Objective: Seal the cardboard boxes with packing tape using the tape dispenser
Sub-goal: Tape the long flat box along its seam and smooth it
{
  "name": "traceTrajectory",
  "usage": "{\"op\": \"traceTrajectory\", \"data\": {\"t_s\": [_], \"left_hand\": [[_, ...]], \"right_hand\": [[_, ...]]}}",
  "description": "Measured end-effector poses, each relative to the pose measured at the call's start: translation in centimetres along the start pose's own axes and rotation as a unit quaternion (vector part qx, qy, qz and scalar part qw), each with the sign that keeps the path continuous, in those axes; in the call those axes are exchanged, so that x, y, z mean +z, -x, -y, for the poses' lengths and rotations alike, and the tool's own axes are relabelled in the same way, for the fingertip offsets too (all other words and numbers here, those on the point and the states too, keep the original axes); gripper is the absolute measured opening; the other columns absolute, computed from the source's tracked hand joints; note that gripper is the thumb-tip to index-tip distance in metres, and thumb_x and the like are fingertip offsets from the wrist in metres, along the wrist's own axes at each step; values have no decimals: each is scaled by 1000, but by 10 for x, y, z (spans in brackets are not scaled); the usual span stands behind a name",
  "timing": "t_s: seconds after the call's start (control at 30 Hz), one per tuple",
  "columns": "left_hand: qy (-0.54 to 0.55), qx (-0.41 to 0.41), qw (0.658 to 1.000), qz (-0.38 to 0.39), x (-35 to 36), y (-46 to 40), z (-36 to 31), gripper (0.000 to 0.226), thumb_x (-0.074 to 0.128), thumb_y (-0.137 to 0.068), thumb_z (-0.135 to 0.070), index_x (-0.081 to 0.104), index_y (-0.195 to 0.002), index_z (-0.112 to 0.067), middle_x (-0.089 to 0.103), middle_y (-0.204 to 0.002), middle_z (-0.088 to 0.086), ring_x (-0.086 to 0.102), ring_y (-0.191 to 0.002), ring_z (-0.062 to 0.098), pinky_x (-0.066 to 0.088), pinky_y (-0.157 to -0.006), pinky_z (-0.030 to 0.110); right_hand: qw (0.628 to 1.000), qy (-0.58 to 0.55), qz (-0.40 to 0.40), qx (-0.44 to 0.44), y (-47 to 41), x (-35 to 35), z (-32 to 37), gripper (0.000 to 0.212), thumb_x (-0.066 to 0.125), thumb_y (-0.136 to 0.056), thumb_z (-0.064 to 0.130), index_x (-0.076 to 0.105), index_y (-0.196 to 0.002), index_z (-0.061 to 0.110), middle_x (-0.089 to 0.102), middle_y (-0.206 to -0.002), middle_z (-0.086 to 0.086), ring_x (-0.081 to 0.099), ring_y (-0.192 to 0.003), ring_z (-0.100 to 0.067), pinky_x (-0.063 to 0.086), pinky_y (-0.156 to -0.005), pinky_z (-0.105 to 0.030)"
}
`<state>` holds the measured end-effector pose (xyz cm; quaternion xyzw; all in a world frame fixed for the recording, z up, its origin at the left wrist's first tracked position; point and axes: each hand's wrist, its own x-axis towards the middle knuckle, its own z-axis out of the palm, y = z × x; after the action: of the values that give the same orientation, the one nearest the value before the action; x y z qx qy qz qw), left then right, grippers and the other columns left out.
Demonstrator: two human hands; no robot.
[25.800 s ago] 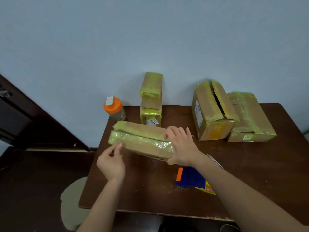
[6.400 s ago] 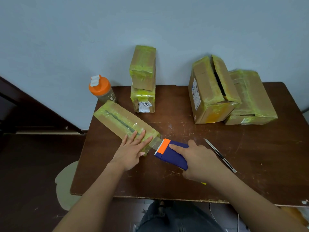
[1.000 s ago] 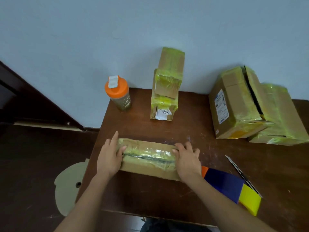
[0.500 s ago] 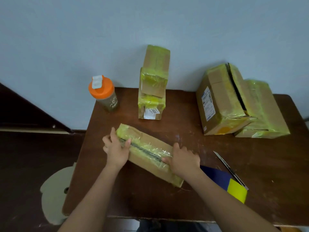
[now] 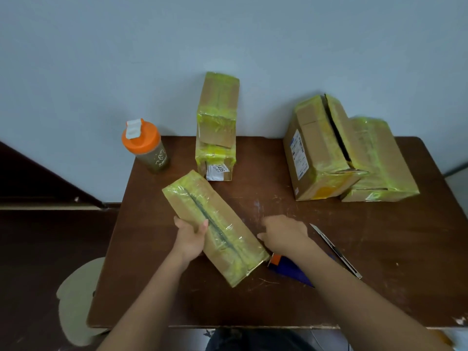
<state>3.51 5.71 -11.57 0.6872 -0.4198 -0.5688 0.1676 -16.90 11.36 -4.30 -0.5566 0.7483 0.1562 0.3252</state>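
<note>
Between the hands, the box has swung diagonal; left hand grips it, right hand released, seam apparently taped.

"3408" on white label of lower stacked box, other labels too small to read

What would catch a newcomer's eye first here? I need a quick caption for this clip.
Probably the long cardboard box lying diagonally at the table's middle, wrapped in yellowish tape, with the left hand gripping its edge and the right hand open just beside it. Next, the orange-lidded bottle at the back left corner, and the large box at the back right whose top seam gapes open.
</note>
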Motion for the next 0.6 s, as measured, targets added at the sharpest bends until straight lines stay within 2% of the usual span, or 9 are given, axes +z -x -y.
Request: {"op": "traceTrajectory", "data": {"t_s": [0.1,0.17,0.27,0.4,0.5,0.6], "left_hand": [[-56,1,998,-27,0,6,2,83,54,-97,-29,-4,-148,-2,44,-141,14,46,-128,31,40,-107,45],[-74,-1,997,-37,2,10,3,77,53,-98,-26,0,-148,0,45,-140,16,47,-127,32,41,-105,42],[-85,-2,996,-39,3,19,3,76,51,-98,-28,1,-150,-3,44,-142,14,47,-127,31,42,-104,42],[-109,3,993,-48,6,34,3,80,59,-93,-29,6,-149,-8,46,-140,12,50,-124,30,44,-103,46],[-130,6,991,-28,13,50,6,92,66,-88,-21,-1,-150,-9,43,-141,11,48,-125,29,45,-102,44],[-116,29,993,-9,21,68,16,104,76,-80,-16,-1,-151,-16,39,-140,2,44,-125,21,43,-105,44]], "right_hand": [[996,66,40,38,14,-5,-20,70,64,-85,58,40,-138,18,50,-136,-10,43,-127,-34,43,-94,-43],[989,101,85,60,22,0,-31,94,72,-75,63,28,-146,20,48,-138,-9,41,-131,-36,44,-100,-48],[981,140,123,60,30,13,-39,111,76,-70,63,14,-152,23,48,-140,-9,45,-129,-36,45,-102,-50],[977,170,111,69,35,32,-43,110,80,-74,51,9,-154,28,37,-146,-13,40,-132,-40,41,-104,-57],[979,167,100,60,39,39,-52,106,82,-77,39,8,-154,36,30,-145,-14,36,-131,-43,40,-101,-63],[984,173,28,-20,45,44,-66,82,72,-82,34,25,-149,35,40,-132,-15,51,-116,-36,50,-84,-43]]}}
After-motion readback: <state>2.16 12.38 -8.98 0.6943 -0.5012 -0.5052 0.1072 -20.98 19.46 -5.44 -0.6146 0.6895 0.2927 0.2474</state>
